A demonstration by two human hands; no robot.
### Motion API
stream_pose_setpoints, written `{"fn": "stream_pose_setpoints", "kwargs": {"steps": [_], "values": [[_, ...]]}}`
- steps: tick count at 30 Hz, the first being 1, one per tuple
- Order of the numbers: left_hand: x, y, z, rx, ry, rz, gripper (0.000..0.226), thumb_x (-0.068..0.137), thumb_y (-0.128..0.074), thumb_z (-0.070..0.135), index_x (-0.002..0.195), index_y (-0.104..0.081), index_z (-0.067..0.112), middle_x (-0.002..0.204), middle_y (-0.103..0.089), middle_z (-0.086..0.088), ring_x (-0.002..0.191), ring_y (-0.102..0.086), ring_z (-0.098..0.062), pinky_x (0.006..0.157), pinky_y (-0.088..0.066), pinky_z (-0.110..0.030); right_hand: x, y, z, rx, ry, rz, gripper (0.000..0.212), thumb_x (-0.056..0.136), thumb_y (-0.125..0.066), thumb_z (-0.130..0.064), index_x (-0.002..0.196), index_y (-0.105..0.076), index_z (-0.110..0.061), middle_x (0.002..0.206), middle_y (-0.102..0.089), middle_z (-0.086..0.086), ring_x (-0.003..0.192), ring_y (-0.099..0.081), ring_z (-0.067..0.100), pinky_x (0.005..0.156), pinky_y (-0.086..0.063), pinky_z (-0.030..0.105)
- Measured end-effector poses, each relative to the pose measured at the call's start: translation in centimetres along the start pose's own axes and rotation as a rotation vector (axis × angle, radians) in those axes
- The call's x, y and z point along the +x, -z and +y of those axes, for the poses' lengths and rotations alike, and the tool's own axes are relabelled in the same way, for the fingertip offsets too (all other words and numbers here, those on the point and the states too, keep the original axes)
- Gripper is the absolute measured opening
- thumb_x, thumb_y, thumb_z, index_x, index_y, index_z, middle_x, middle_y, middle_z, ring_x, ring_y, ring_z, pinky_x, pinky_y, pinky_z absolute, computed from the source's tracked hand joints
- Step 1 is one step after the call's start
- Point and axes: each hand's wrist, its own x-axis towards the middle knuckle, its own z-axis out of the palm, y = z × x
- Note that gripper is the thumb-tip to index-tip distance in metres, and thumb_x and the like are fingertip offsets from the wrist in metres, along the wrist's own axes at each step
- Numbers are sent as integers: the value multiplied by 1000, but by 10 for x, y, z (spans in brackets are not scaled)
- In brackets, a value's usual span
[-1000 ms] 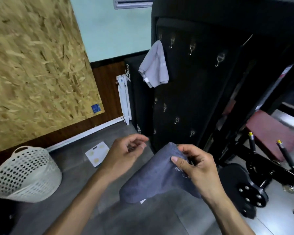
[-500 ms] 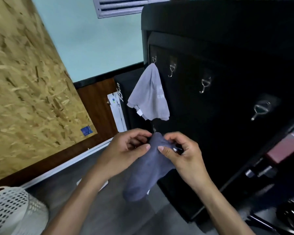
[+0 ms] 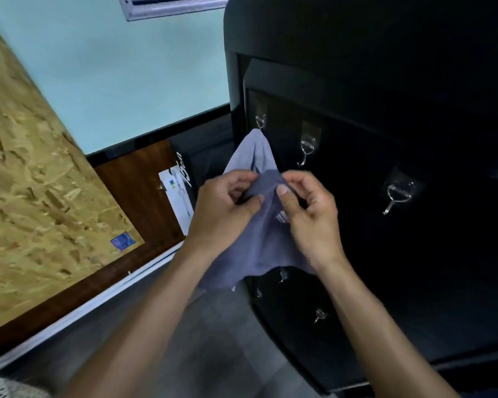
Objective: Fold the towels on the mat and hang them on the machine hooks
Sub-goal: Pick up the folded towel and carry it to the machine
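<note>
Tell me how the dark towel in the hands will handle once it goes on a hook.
Probably floppy: the dark towel sags below both hands. Likely light, since fingertip pinches carry it. It should drape like the pale towel hanging already.

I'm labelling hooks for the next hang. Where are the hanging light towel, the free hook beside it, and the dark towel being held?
Light towel [image 3: 255,152], head view, upper fold.
Free hook [image 3: 307,149], head view, metal loop.
Dark towel [image 3: 259,245], head view, middle of cloth.

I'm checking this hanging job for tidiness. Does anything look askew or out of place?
Nothing stands out. The lighter towel hangs from the leftmost hook; both hands, left hand and right hand, pinch the darker towel near the free hook.
</note>
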Motion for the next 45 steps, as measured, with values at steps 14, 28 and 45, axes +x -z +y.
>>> {"fn": "stream_pose_setpoints", "kwargs": {"steps": [14,28,45], "values": [[63,-30,-7,60,-150,-204,26,87,-63,11,110,-69,20,90,-73,6,84,-68,1,79,-56,-23,22,-5,8,-899,263,456,31,96,-48,-27,121,-64,-19,76,-70,10,59,-65,37,54,-30,26],[9,-13,-41,170,-25,-164,53,87,-66,30,137,-50,22,130,-60,7,119,-54,-4,103,-44,-29,-26,8,19,-823,59,188,51,98,-47,-31,147,-34,-28,127,-59,5,101,-61,32,75,-44,38],[-435,85,-160,122,887,693,44,85,-70,7,123,-58,23,114,-62,8,100,-62,-8,80,-47,-15,-343,-64,120,-638,193,-1266,32,90,-45,-27,120,-55,-23,117,-60,-2,101,-57,19,86,-44,29]]}}
